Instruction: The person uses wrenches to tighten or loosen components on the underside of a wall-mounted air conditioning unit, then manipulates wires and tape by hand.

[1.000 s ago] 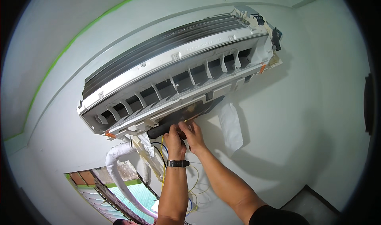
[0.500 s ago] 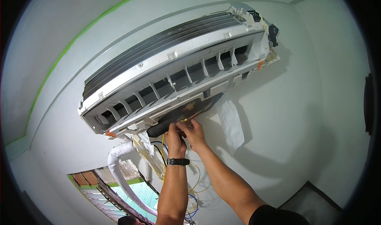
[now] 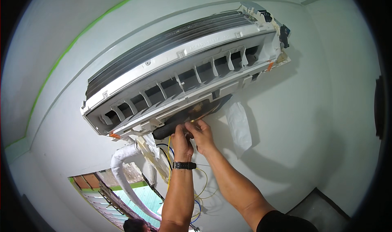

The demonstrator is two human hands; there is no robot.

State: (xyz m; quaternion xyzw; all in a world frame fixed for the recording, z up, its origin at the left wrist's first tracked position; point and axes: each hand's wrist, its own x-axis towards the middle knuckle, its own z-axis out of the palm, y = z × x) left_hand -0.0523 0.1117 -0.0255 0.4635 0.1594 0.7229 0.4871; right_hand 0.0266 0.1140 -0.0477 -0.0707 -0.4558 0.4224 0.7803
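Both of my hands are raised beneath a wall-mounted indoor air conditioner unit [image 3: 183, 85] with its front cover off. My left hand [image 3: 182, 143], with a black watch on the wrist, is closed beside a black foam-insulated pipe [image 3: 164, 131]. Against it my right hand [image 3: 201, 137] is closed too, thumb and fingers pinched together. A small brass-coloured fitting [image 3: 193, 121] shows just above the right fingertips, close to the black sleeve's end. Whatever lies between the fingers is hidden by the hands.
A white wrapped hose [image 3: 119, 166] bends down toward a window opening [image 3: 139, 197]. Yellow, blue and black wires [image 3: 169, 154] hang near my left wrist. White plastic sheeting [image 3: 239, 127] dangles right of my hands. A person's dark-haired head [image 3: 134, 225] shows at the lower edge.
The right hand's fingers have shifted slightly at the fitting, while the left hand stays almost in place. The unit appears a little farther right in the picture.
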